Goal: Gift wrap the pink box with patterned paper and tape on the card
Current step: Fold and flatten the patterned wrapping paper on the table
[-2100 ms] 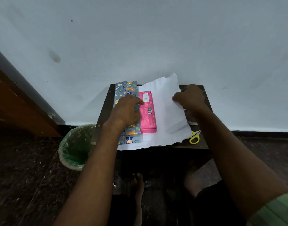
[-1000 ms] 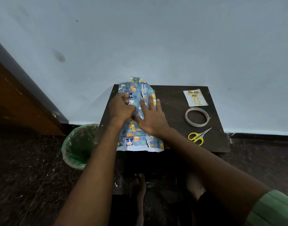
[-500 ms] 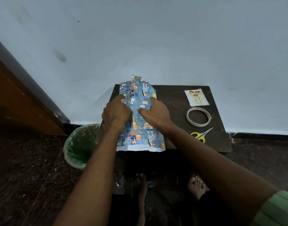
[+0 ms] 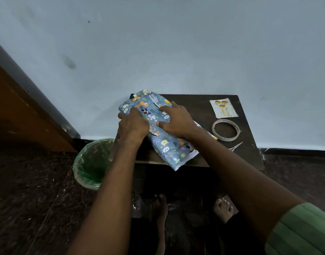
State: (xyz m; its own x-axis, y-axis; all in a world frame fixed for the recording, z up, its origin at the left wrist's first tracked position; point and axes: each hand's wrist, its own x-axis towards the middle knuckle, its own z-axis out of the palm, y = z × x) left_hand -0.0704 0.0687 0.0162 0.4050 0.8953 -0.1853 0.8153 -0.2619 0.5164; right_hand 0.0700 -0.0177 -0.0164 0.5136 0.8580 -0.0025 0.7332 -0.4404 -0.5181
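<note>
My left hand (image 4: 133, 126) grips the patterned paper (image 4: 159, 129) at its left edge, fingers curled round it; my right hand (image 4: 177, 120) presses flat on top, fingers fairly straight. Pink box is hidden inside, I judge. Bundle sits skewed on the counter (image 4: 194, 107), near end overhanging. Risk: seam springs open w/o tape (image 4: 225, 130), or box slides out the loose end. Card (image 4: 223, 108) lies well apart.

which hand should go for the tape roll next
Right hand, probably: the tape roll lies on its side of the table, while the left hand can hold the wrapped box.
</note>
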